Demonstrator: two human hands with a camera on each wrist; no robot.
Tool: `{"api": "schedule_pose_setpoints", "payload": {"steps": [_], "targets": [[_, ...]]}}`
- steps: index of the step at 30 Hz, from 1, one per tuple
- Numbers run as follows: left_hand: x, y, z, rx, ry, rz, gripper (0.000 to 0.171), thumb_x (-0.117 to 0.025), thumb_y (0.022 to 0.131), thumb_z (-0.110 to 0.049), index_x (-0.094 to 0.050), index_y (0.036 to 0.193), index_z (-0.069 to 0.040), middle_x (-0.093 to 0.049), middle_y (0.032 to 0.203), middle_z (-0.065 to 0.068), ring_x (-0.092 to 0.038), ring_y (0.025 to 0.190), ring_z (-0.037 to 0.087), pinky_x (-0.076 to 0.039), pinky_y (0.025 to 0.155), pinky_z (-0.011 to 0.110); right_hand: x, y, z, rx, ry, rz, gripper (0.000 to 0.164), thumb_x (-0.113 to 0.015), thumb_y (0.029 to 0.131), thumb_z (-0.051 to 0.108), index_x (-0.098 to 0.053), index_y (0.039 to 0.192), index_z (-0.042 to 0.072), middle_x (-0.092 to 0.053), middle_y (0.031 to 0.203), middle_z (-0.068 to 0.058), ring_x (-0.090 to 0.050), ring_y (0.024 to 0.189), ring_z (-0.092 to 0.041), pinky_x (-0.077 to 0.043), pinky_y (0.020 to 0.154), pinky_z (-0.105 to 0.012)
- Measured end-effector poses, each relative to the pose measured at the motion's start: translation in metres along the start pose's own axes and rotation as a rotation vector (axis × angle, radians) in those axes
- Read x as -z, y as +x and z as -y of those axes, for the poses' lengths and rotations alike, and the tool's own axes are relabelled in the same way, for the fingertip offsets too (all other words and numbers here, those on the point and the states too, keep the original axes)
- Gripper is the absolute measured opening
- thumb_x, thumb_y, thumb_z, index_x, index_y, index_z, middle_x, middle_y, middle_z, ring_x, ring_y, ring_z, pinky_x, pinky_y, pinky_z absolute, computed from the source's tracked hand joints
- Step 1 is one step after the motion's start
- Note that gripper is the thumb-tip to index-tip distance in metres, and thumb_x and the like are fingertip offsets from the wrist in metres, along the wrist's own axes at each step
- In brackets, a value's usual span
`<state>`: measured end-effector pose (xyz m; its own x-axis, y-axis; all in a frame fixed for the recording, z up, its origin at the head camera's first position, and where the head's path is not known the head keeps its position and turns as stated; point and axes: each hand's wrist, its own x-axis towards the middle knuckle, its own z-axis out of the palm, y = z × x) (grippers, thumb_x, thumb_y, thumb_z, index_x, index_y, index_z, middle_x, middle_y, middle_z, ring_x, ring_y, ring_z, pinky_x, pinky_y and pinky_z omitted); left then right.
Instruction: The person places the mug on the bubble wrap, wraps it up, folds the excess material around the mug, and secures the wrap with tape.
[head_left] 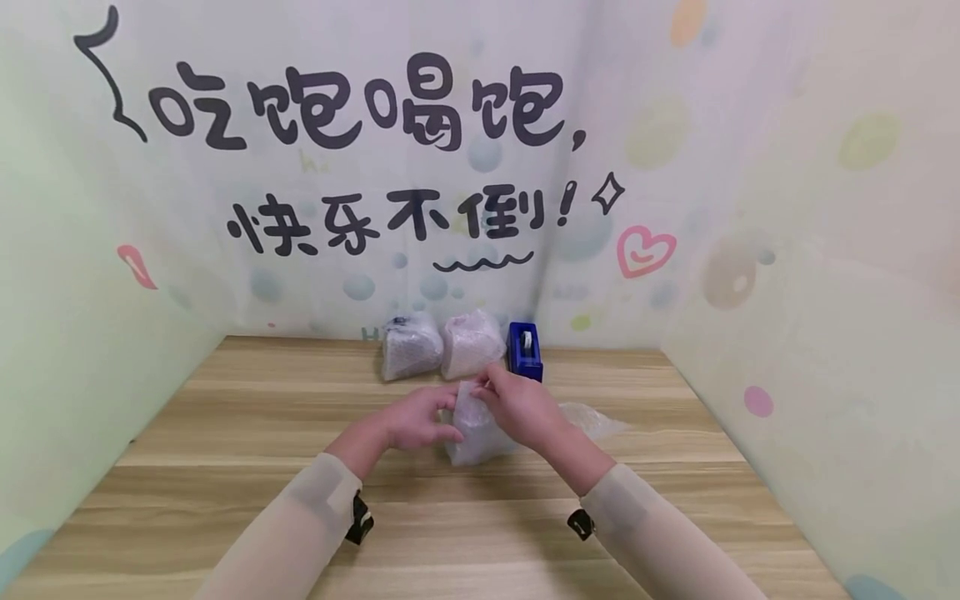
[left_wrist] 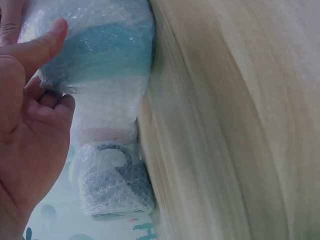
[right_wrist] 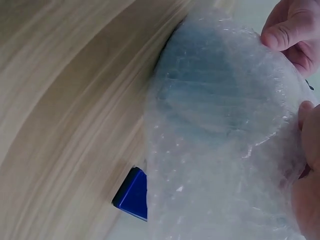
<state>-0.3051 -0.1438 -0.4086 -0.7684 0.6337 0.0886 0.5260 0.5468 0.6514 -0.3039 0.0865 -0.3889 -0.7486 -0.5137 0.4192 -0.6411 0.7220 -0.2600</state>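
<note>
A bluish object in bubble wrap [head_left: 474,429] stands mid-table; its exact kind is hidden by the layers. In the left wrist view its teal side [left_wrist: 110,50] shows through the plastic. My left hand [head_left: 420,419] holds it from the left, thumb on the near side and fingers curled at the far side. My right hand [head_left: 525,408] pinches the upper edge of the bubble wrap from the right. A loose tail of the wrap [head_left: 592,419] spreads to the right on the table, and in the right wrist view a wide sheet [right_wrist: 215,185] hangs off the object.
Behind my hands, two other bubble-wrapped bundles [head_left: 412,346] [head_left: 472,343] stand side by side near the back wall. A blue tape dispenser [head_left: 525,352] sits just right of them. Walls border the wooden table [head_left: 262,408] at the back and both sides.
</note>
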Motion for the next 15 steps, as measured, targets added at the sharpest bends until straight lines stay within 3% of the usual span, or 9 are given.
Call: {"api": "schedule_pose_setpoints", "payload": {"steps": [4,11,15], "targets": [[0.001,0.001,-0.001,-0.001,-0.001,0.014,0.021,-0.080,0.100,-0.017,-0.078,0.117,-0.005,-0.040,0.176,0.017,-0.041,0.161,0.042,-0.036,0.132,0.058,-0.001,0.000,-0.001,0.001,0.003,-0.001,0.014,-0.069,0.109,0.026,-0.063,0.111,0.014,-0.072,0.087,0.000,-0.064,0.068,-0.014,-0.057,0.064,-0.032],[-0.006,0.004,0.003,0.006,-0.066,0.010,0.080,-0.096,0.082,-0.013,-0.061,0.154,-0.007,-0.050,0.170,0.012,-0.047,0.157,0.038,-0.038,0.130,0.058,-0.002,0.000,-0.002,-0.006,-0.004,0.005,0.014,-0.067,0.110,0.026,-0.061,0.111,0.013,-0.070,0.085,0.000,-0.065,0.069,-0.015,-0.057,0.064,-0.033],[-0.010,0.005,0.005,-0.027,-0.016,-0.016,0.078,-0.089,0.086,-0.004,-0.057,0.157,-0.004,-0.045,0.174,0.014,-0.044,0.159,0.040,-0.037,0.131,0.059,-0.002,0.000,-0.004,-0.013,0.009,0.005,0.014,-0.067,0.110,0.025,-0.062,0.111,0.012,-0.070,0.084,0.001,-0.064,0.069,-0.014,-0.057,0.064,-0.031]]}}
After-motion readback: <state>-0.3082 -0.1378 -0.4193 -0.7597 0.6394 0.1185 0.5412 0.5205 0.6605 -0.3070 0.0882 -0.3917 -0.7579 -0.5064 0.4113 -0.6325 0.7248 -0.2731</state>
